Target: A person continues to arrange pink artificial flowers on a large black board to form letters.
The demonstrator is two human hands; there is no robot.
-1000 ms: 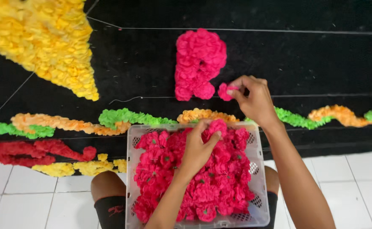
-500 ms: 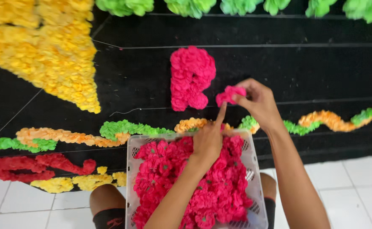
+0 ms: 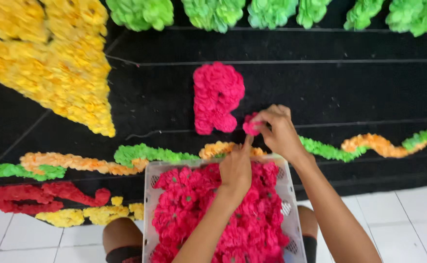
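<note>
Two hands on one pink paper flower at the black board

Both hands meet at a single pink paper flower [image 3: 251, 126], which sits against the black board [image 3: 320, 87] just right of the lower end of the pink patch of flowers [image 3: 217, 97]. The right hand [image 3: 279, 131] has its fingers curled round the flower from the right and from above, closed on it so that only its left half shows. The left hand [image 3: 235, 168] is mostly folded, with the forefinger stretched up so its tip reaches the underside of the flower; whether that hand grips anything else cannot be told. The flower is a round, ruffled ball with no clear long axis, and its crumpled face looks up toward the camera; which way its back or stem points is hidden by the fingers.

The pink patch beside it is taller than it is wide, its long axis running up and down the board, wider at the top. Under the hands stands a pale plastic basket [image 3: 148, 195] filled with loose pink flowers [image 3: 252, 229], resting between the person's knees on a white tiled floor [image 3: 418, 214]. Across the board behind the basket runs a wavy garland of green and orange flowers [image 3: 369, 143]. A large yellow flower field [image 3: 53, 63] fills the upper left, a row of green tufts [image 3: 272, 12] lines the top edge, and a red strip [image 3: 38, 195] with yellow bits lies at lower left
</note>
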